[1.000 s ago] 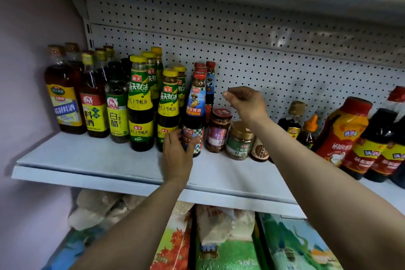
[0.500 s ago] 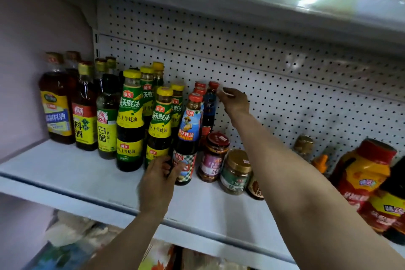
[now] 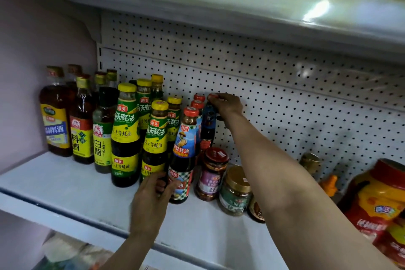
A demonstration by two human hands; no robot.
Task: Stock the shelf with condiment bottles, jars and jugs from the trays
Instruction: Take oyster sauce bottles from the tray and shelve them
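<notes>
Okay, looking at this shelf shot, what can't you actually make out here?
Head view only:
- Trays: outside the frame.
- Small dark jar: mostly hidden by the right forearm.
- Gold-capped bottle: body behind that forearm.
- Front red-capped bottle: base covered by the left hand.
- Jar labels: too blurred to read.

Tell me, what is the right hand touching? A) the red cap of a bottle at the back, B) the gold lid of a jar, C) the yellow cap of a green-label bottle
A: the right hand pinches the red cap of the back-row bottle by the pegboard.
</notes>
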